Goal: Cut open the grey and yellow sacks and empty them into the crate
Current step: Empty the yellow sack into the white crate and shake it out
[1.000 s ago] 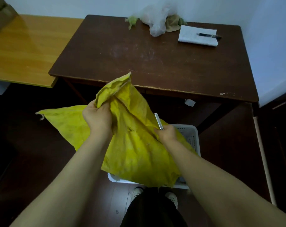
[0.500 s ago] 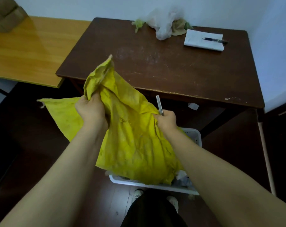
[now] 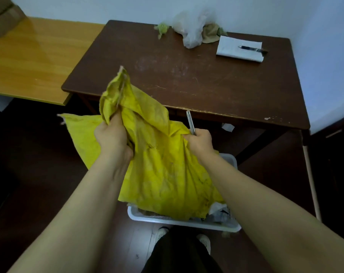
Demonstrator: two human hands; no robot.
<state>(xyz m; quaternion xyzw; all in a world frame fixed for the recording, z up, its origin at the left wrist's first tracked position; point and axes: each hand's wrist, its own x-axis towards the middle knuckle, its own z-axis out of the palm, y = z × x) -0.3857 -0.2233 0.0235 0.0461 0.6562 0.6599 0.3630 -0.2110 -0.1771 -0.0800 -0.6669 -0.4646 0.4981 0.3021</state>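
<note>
The person is holding a crumpled yellow woven sack up over the white plastic crate, which is sitting on the floor by the near edge of the dark brown wooden table. The left hand is squeezing a bunch of the sack's top. The right hand is gripping its other side, plus a thin silver blade poking up. The sack is hanging limp and crumpled scraps are lying in the crate, so its tipping is probably nearly done. No grey sack is showing. I am finding no writing to read.
</note>
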